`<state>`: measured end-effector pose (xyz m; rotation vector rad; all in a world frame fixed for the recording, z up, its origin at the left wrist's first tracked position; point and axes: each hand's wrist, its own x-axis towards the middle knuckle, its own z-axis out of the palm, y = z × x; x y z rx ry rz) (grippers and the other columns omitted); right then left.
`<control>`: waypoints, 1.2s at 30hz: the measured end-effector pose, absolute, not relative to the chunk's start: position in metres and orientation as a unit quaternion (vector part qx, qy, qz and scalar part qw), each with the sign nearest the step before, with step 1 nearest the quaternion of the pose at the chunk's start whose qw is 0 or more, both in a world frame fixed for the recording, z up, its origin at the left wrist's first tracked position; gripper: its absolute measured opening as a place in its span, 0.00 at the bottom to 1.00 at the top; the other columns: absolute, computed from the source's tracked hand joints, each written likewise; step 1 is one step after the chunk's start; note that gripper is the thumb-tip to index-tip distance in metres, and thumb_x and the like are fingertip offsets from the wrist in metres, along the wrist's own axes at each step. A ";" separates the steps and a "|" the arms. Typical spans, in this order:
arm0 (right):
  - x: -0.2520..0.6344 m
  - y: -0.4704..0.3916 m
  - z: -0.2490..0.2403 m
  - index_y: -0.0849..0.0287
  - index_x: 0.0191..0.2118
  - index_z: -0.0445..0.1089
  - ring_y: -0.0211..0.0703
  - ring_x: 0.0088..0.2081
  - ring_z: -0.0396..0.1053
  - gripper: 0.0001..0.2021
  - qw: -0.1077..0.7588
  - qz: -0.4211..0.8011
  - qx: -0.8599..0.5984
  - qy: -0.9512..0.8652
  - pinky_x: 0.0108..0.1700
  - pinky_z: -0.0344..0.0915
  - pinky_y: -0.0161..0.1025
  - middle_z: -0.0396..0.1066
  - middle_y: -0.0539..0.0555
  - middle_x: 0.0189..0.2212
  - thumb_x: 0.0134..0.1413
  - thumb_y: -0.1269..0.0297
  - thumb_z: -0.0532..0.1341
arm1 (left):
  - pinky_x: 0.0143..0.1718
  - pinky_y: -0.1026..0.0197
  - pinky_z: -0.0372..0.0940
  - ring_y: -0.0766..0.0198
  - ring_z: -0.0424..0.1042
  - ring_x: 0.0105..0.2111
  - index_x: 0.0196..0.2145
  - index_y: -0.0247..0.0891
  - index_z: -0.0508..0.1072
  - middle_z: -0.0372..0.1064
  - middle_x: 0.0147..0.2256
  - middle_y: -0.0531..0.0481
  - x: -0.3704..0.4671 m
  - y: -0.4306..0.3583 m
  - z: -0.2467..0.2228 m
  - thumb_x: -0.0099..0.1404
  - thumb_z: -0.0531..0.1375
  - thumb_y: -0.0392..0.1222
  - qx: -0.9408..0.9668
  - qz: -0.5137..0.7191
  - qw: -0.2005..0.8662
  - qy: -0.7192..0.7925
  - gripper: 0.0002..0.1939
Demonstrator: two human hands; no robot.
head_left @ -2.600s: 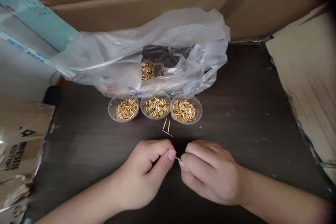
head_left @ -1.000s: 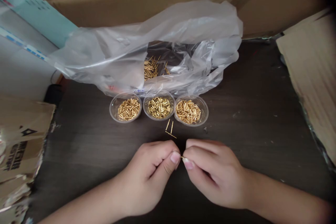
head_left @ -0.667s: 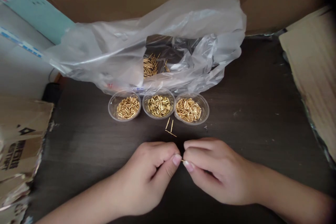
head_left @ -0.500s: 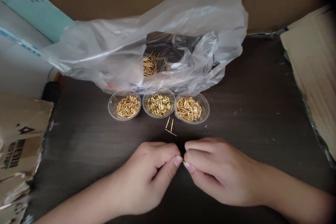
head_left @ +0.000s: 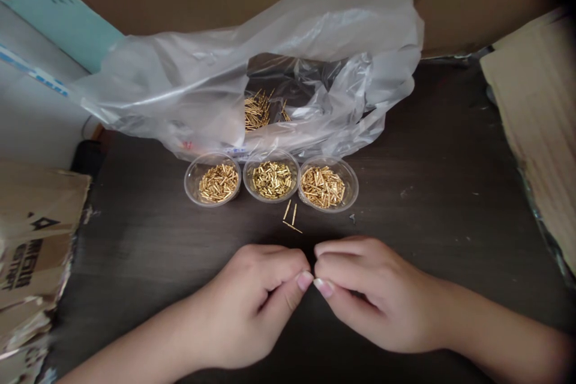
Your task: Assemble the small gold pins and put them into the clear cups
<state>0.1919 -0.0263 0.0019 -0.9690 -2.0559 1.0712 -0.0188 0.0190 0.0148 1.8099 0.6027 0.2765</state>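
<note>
Low over the table (head_left: 180, 246), left hand (head_left: 265, 300) and right hand (head_left: 373, 297), fingers of both closed in a pinch on a gold pin. Sliver of pin showed between the thumbs (head_left: 305, 280) half a second ago; now fingertips cover it, gap about gone, tip contact unclear. Long axis ran hand to hand earlier, unreadable now. Other fingers curled, partly hidden. Three loose pins (head_left: 294, 214) unmoved: two point toward the clear cups (head_left: 192, 183), third lies crosswise, nearer the hands.
</note>
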 end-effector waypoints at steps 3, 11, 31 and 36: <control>0.191 -0.027 0.001 0.57 0.26 0.50 0.33 0.25 0.50 0.15 0.310 0.408 -0.363 -0.779 0.27 0.48 0.35 0.50 0.44 0.23 0.63 0.77 0.52 | 0.28 0.65 0.53 0.69 0.56 0.25 0.28 0.38 0.56 0.54 0.25 0.56 -0.021 0.019 0.015 0.76 0.50 0.36 0.772 0.116 0.572 0.252 0.15; 0.188 -0.030 -0.002 0.58 0.26 0.53 0.33 0.25 0.51 0.14 0.304 0.357 -0.381 -0.797 0.27 0.49 0.36 0.53 0.45 0.24 0.64 0.76 0.51 | 0.28 0.65 0.52 0.69 0.55 0.25 0.27 0.38 0.54 0.53 0.24 0.56 -0.017 0.018 0.015 0.76 0.50 0.35 0.772 0.125 0.566 0.261 0.16; 0.190 -0.035 -0.015 0.60 0.28 0.68 0.35 0.25 0.56 0.16 0.328 0.169 -0.432 -0.823 0.31 0.56 0.38 0.57 0.47 0.24 0.70 0.64 0.58 | 0.28 0.67 0.58 0.71 0.63 0.24 0.28 0.35 0.67 0.63 0.23 0.55 -0.015 0.020 0.017 0.74 0.54 0.36 0.727 0.183 0.573 0.330 0.15; 0.191 -0.034 -0.015 0.59 0.25 0.66 0.38 0.25 0.55 0.19 0.313 0.110 -0.433 -0.838 0.30 0.55 0.40 0.56 0.47 0.22 0.71 0.62 0.56 | 0.26 0.68 0.58 0.72 0.62 0.22 0.26 0.34 0.68 0.62 0.21 0.56 -0.016 0.016 0.016 0.72 0.56 0.34 0.742 0.204 0.546 0.331 0.14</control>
